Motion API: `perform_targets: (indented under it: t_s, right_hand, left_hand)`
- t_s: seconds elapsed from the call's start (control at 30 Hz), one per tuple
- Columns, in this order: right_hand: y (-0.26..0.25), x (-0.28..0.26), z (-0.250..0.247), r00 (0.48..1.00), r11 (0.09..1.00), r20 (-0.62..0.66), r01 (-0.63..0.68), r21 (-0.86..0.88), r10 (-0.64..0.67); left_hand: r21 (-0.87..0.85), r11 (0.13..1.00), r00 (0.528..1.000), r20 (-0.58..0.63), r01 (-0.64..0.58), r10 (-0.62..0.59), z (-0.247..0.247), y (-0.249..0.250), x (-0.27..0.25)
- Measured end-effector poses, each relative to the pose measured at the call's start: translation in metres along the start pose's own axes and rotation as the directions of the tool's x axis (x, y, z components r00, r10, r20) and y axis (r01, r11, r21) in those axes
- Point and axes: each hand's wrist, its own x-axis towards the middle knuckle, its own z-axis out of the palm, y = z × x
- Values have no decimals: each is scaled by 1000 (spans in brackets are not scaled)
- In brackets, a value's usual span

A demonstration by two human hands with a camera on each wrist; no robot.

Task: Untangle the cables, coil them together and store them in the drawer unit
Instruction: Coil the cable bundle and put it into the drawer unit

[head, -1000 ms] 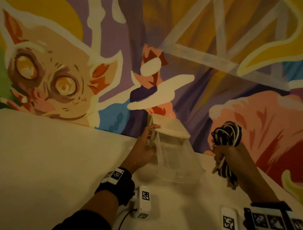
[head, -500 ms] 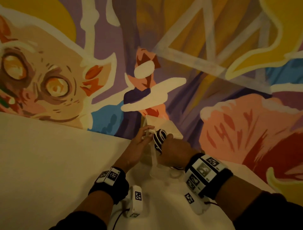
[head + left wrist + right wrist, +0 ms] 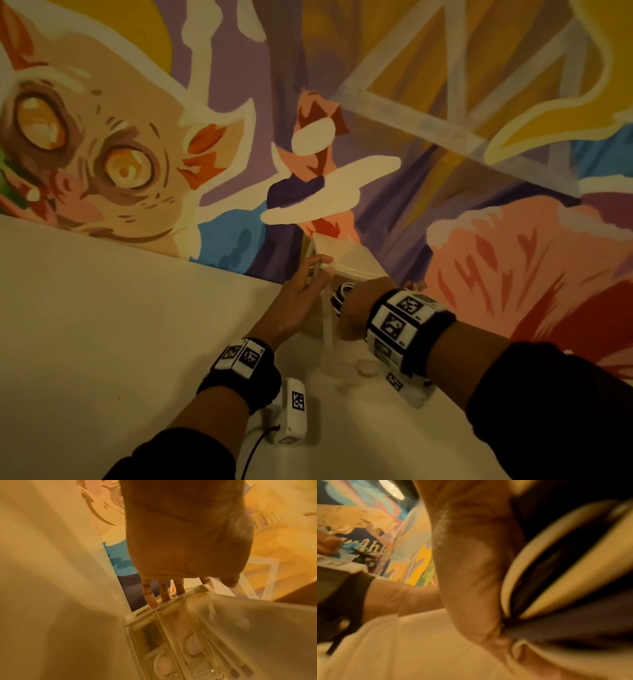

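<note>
A translucent white drawer unit (image 3: 356,265) stands on the table against the mural wall, its top drawer (image 3: 327,337) pulled out towards me. My left hand (image 3: 301,291) rests with straight fingers (image 3: 150,597) along the unit's left side near its top corner (image 3: 202,588). My right hand (image 3: 359,305) grips the coiled bundle of black and white cables (image 3: 339,294) and holds it down inside the pulled-out drawer. In the right wrist view the black and white cables (image 3: 556,563) fill the space beside my palm (image 3: 471,568). Most of the bundle is hidden behind the hand.
The white table (image 3: 102,325) stretches to the left of the unit. A small white tagged device (image 3: 294,411) with a black lead lies near my left wrist, another (image 3: 397,383) under my right wrist. The painted wall (image 3: 445,137) stands directly behind the unit.
My right hand has carried the cable bundle from the right over to the unit and lowered it into the pulled-out drawer. My left hand stays on the unit's left side.
</note>
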Motion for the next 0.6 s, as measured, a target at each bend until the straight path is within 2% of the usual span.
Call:
perform_targets:
  t_s: [0.23, 0.3, 0.37, 0.43, 0.5, 0.6]
  right_hand:
    - [-7, 29, 2, 999, 981, -28, -40, 189, 46]
    - [0, 23, -1, 1000, 958, -22, -4, 288, 11]
    - [8, 13, -9, 998, 931, 36, 37, 362, -53]
    - [18, 5, -15, 991, 911, 115, 18, 412, -71]
    - [25, 0, -12, 989, 926, 138, 6, 377, -62]
    - [25, -1, 5, 996, 990, 34, 79, 114, -84]
  left_hand:
    - [-13, 999, 998, -44, -51, 50, -2, -4, 5]
    - [-14, 999, 998, -48, -48, 47, -2, -4, 6]
    - [-4, 999, 997, -68, -48, 47, -1, -3, 9]
    - [-2, 1000, 995, -97, -30, 30, -1, -3, 12]
    - [-14, 1000, 994, -105, -18, 16, 0, -2, 14]
    - [16, 1000, 994, -111, 1, 1, 0, -3, 17]
